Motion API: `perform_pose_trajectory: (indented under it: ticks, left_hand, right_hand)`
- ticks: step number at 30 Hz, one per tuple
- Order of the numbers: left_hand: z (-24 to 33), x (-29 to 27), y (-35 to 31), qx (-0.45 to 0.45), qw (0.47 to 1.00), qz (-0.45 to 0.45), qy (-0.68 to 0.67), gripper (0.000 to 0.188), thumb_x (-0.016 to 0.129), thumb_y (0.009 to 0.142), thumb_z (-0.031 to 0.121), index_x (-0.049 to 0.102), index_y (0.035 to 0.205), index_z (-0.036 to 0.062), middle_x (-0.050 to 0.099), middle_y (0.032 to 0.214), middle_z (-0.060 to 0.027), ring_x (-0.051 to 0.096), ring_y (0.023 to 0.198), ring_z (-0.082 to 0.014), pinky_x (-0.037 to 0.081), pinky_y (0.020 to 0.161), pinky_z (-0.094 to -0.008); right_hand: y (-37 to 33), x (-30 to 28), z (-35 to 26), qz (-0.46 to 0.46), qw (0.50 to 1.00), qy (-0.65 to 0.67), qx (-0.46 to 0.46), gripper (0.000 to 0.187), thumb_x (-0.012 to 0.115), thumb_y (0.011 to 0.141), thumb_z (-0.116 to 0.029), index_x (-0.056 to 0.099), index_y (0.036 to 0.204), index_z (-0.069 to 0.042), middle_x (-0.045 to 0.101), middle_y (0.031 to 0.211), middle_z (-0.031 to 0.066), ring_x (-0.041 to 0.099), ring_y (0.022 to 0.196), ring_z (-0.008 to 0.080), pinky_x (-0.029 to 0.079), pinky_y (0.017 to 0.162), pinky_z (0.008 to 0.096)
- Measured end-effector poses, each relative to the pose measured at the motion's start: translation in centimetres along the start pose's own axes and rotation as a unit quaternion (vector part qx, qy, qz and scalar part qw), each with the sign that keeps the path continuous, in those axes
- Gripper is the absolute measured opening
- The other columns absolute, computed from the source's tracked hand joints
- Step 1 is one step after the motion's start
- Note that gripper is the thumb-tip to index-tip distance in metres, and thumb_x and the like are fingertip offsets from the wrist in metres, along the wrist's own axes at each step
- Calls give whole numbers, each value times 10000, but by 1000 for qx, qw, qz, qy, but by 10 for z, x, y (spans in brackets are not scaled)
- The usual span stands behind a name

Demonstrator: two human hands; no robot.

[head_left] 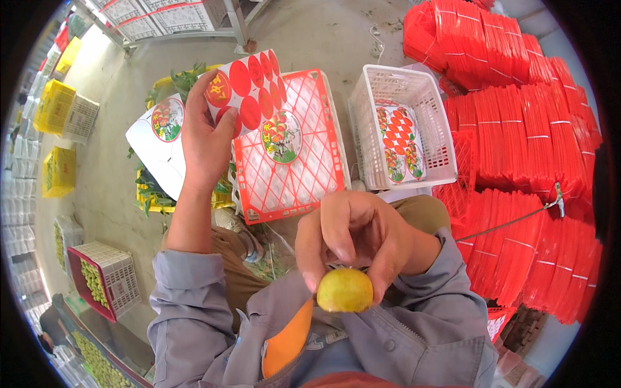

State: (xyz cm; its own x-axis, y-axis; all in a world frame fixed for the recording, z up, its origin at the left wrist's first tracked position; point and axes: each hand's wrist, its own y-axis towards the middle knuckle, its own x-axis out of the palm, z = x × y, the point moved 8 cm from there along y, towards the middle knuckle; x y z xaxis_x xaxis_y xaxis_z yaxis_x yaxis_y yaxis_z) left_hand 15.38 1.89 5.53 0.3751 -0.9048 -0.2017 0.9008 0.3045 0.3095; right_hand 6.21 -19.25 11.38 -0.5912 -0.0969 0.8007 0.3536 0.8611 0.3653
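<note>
Between the fingertips of my right hand is a small round yellow-green fruit, held close to my chest. My left hand grips a sheet of round red stickers by its left edge, thumb on top. Beneath that sheet lies a packed crate with a red lattice lid, which has an oval fruit-picture label on it. Left of my left wrist, a white sheet with a similar oval label rests over a yellow crate with green leaves.
A white plastic basket holding label sheets stands right of the lidded crate. Tall bundles of red lattice lids fill the right side. Yellow crates and a tipped basket of green fruit sit at left. A metal rack stands behind.
</note>
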Motion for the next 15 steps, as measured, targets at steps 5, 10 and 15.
perform_pose_trajectory:
  ticks: [5, 10, 15]
  left_hand:
    - [-1, 2, -3, -7, 1000, -13, -26, 660, 568, 895, -159, 394, 1512, 0, 570, 1414, -167, 618, 1214, -195, 531, 984, -317]
    - [-2, 6, -3, -17, 1000, -19, -8, 664, 573, 902, -140, 383, 1523, 1, 555, 1432, -159, 605, 1229, -190, 517, 999, -313]
    - [-6, 11, -4, -17, 999, -32, -21, 662, 562, 902, -143, 386, 1524, -1, 533, 1449, -156, 571, 1277, -194, 482, 1055, -318]
  right_hand:
    - [-1, 12, -1, -49, 999, -24, -1, 379, 904, 792, -85, 564, 960, -70, 625, 1165, 175, 653, 1012, 229, 523, 856, 347]
    - [1, 45, 2, -163, 983, -54, -58, 284, 863, 853, -145, 634, 1000, -63, 632, 1167, 162, 660, 971, 272, 532, 827, 368]
    - [-3, 62, -4, -208, 964, -94, -134, 267, 800, 922, -183, 704, 1118, -30, 625, 1200, 207, 665, 977, 350, 554, 835, 402]
